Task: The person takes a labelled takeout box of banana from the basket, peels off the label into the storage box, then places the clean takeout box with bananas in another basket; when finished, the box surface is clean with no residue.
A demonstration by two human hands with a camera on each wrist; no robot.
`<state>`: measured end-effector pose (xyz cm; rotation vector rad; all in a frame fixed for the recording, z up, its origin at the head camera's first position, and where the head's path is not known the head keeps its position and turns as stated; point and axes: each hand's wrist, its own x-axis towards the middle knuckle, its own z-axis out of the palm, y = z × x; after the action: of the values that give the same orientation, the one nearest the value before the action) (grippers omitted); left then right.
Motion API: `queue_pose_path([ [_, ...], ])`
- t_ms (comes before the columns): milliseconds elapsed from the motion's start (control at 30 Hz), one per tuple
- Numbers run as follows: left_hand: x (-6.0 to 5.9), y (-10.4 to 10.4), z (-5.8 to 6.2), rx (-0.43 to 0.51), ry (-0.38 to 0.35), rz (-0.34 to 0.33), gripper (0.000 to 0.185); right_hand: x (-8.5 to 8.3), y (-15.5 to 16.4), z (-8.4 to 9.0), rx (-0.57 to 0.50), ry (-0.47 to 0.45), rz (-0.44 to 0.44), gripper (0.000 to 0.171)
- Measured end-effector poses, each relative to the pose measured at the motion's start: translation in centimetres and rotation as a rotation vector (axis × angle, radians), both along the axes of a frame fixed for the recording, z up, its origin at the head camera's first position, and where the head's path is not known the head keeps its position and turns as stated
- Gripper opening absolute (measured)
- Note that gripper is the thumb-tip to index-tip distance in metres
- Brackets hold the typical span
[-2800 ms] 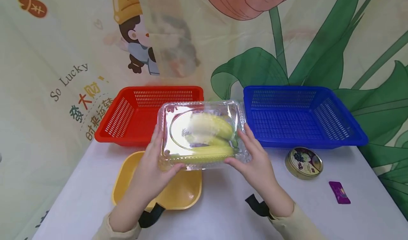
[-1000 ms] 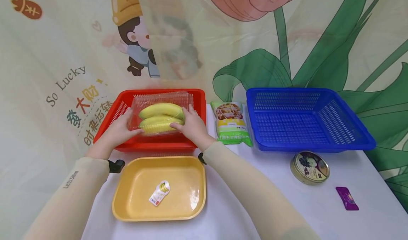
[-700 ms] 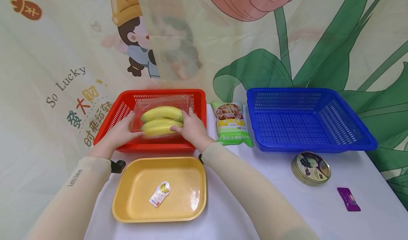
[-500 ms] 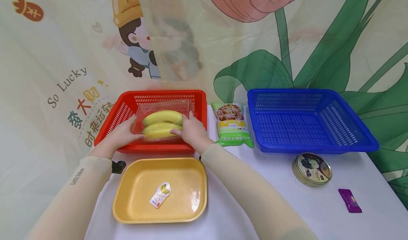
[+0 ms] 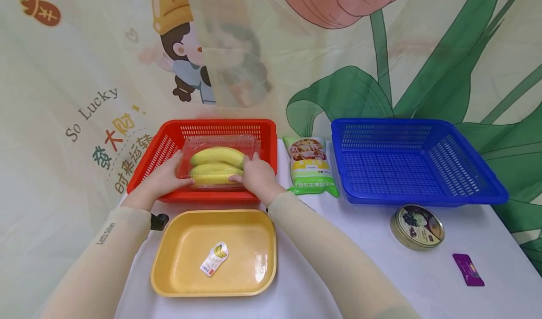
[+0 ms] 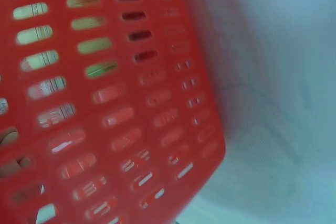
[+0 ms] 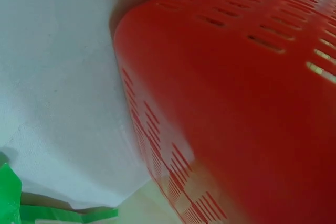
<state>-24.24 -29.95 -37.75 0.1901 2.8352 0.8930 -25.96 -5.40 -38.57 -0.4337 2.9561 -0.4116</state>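
Observation:
In the head view, a clear plastic clamshell box with yellow bananas inside sits low within the red basket. My left hand grips the box's left end, thumb along its front edge. At the opposite end my right hand holds on, thumb at the front corner and fingers on the far side. Both wrist views are filled by the outside of the basket: its slotted wall on the left and a rounded corner on the right. Neither hand shows in those two.
Close in front stands a yellow tray with a banana-picture label in it. A green and yellow food packet lies between the red basket and a blue basket. Further right are a round tin and a small purple packet.
Both hands have carried the box from above the yellow tray back and left, then lowered it into the red basket. The label and food packet, hidden earlier, now show.

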Motion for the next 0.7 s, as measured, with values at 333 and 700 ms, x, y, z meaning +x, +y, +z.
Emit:
queue_pose_path([
  [333,0.26,-0.68,0.25,-0.096,-0.098,0.047,0.100,-0.05,0.11,-0.12,0.037,0.009,0.026,0.082],
  [700,0.53,-0.74,0.29,-0.065,-0.070,0.042,0.099,-0.01,0.20,0.16,-0.019,-0.018,0.046,0.081],
])
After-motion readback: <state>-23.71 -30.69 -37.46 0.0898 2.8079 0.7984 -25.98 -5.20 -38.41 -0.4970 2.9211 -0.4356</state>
